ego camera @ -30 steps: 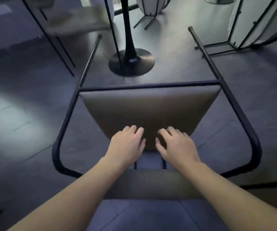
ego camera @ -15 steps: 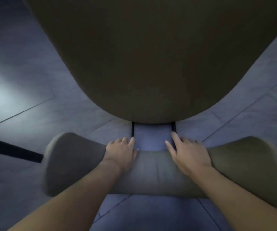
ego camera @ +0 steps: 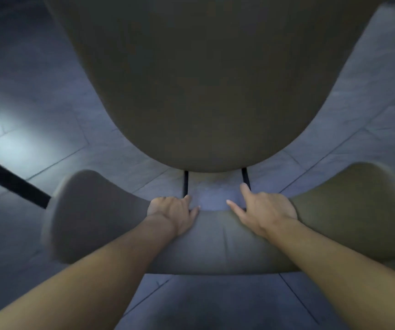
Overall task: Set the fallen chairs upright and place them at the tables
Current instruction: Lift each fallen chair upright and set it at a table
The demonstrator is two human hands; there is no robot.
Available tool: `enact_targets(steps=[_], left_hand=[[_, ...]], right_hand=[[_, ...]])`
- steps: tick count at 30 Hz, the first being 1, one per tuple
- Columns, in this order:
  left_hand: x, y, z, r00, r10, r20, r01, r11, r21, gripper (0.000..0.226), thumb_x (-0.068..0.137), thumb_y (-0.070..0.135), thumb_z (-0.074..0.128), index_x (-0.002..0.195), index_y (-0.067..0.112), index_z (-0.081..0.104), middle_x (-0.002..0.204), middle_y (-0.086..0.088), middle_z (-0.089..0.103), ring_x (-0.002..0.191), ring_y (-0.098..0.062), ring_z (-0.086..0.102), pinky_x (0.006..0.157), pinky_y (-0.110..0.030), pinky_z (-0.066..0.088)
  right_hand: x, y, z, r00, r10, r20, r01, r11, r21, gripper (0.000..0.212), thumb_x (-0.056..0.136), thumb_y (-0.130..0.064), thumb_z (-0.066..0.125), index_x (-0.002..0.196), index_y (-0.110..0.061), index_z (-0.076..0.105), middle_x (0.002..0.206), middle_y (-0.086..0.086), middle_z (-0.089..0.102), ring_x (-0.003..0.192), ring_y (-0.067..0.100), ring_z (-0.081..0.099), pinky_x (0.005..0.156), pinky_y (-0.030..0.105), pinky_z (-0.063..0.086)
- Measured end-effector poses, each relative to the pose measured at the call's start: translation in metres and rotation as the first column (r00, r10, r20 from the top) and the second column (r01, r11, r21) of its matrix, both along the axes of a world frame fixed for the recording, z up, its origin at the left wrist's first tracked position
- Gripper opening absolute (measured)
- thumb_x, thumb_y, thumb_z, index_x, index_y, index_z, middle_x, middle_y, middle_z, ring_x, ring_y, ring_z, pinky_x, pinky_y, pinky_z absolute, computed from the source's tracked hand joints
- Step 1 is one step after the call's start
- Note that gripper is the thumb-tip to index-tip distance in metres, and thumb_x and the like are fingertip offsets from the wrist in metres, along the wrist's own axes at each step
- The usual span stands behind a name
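Head view: chair [ego camera: 201,86] fills the frame, seen from above and behind. Seat pad takes the upper half; curved backrest [ego camera: 227,244] runs across the lower half, its ends flaring left and right. Two thin dark struts [ego camera: 186,184] join seat and backrest. Left hand [ego camera: 173,211] sits on the backrest's top edge just left of centre, fingers [ego camera: 187,198] curled over the far edge, gripping it. Right hand [ego camera: 266,210] rests just right of centre, fingers spread and extended, index tip by the right strut, not clearly wrapped. Grey tiled floor [ego camera: 25,103] below. A dark bar [ego camera: 10,179] crosses at far left.
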State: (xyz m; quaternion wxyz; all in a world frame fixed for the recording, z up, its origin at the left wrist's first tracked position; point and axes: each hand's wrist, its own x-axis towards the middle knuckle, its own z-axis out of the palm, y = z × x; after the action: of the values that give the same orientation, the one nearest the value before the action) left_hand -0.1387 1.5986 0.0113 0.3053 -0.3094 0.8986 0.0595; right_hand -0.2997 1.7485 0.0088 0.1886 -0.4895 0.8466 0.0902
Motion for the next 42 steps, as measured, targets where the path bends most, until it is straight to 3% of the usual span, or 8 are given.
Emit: enact_targets(steps=[8,14,19,25,29,33,36,42], left_hand=[[-0.051,-0.05,0.27,0.993,-0.04,0.107,0.033,0.997,0.07,0.07,0.097,0.066,0.019,0.132,0.021,0.06,0.135,-0.009,0.061,0.124,-0.029,0.057,0.097,-0.042,0.041],[-0.141,-0.153,0.389,0.98,-0.046,0.191,0.018,0.989,0.145,0.078,0.098,0.068,0.017,0.142,0.013,0.052,0.153,-0.007,0.046,0.141,-0.026,0.041,0.111,-0.041,0.029],[-0.212,-0.244,0.424,0.975,-0.012,0.222,-0.042,0.972,0.233,0.074,0.103,0.059,0.018,0.151,0.007,0.038,0.161,-0.011,0.031,0.148,-0.027,0.027,0.117,-0.038,0.02],[-0.263,-0.311,0.456,0.995,0.082,0.063,-0.092,0.976,0.197,0.082,0.095,0.071,0.011,0.129,0.018,0.063,0.14,-0.01,0.058,0.13,-0.029,0.051,0.107,-0.042,0.037],[-0.278,-0.332,0.478,0.993,0.101,-0.06,-0.095,0.99,0.109,0.075,0.096,0.066,0.005,0.125,0.03,0.064,0.129,-0.002,0.064,0.121,-0.026,0.056,0.094,-0.041,0.038],[-0.281,-0.332,0.474,0.968,0.043,-0.246,-0.04,0.999,0.017,0.068,0.098,0.063,0.005,0.128,0.038,0.06,0.137,0.004,0.059,0.134,-0.019,0.045,0.106,-0.041,0.031],[-0.279,-0.33,0.464,0.879,0.041,-0.476,-0.108,0.988,-0.113,0.065,0.096,0.068,0.01,0.144,0.042,0.046,0.155,0.01,0.041,0.149,-0.013,0.021,0.119,-0.04,0.016],[-0.282,-0.328,0.465,0.859,0.056,-0.51,-0.141,0.981,-0.13,0.066,0.095,0.067,0.013,0.14,0.037,0.05,0.15,0.008,0.047,0.145,-0.014,0.03,0.118,-0.039,0.021]], right_hand=[[-0.062,-0.055,0.264,0.989,0.039,0.14,-0.056,0.992,0.116,0.071,0.097,-0.072,0.021,0.133,-0.019,0.051,0.132,0.014,0.064,0.122,0.033,0.061,0.096,0.045,0.046],[-0.145,-0.164,0.389,0.98,0.076,0.185,-0.13,0.945,0.299,0.079,0.098,-0.072,0.018,0.139,-0.017,0.057,0.149,0.01,0.054,0.136,0.027,0.051,0.105,0.043,0.037],[-0.204,-0.26,0.441,0.991,0.075,0.114,-0.102,0.962,0.254,0.08,0.098,-0.072,0.015,0.139,-0.018,0.058,0.145,0.012,0.057,0.133,0.029,0.053,0.105,0.044,0.038],[-0.24,-0.328,0.481,0.996,0.031,0.081,-0.043,0.988,0.15,0.073,0.1,-0.067,0.01,0.141,-0.027,0.056,0.134,0.01,0.064,0.121,0.03,0.059,0.093,0.044,0.04],[-0.254,-0.344,0.501,0.99,0.13,0.048,-0.128,0.991,-0.042,0.058,0.107,-0.028,0.025,0.16,-0.036,0.003,0.121,0.006,0.064,0.109,0.031,0.063,0.08,0.04,0.031],[-0.261,-0.341,0.485,0.989,0.09,-0.117,-0.117,0.96,-0.253,0.059,0.104,-0.057,0.016,0.112,-0.03,0.067,0.111,-0.001,0.072,0.117,0.023,0.063,0.098,0.04,0.037],[-0.26,-0.341,0.467,0.995,0.032,-0.099,-0.072,0.901,-0.427,0.062,0.1,-0.061,0.022,0.125,-0.03,0.069,0.139,-0.002,0.064,0.139,0.022,0.047,0.118,0.043,0.029],[-0.265,-0.343,0.482,1.0,0.019,-0.019,-0.025,0.91,-0.413,0.057,0.099,-0.059,0.03,0.135,-0.025,0.059,0.136,-0.003,0.062,0.13,0.02,0.052,0.105,0.04,0.04]])
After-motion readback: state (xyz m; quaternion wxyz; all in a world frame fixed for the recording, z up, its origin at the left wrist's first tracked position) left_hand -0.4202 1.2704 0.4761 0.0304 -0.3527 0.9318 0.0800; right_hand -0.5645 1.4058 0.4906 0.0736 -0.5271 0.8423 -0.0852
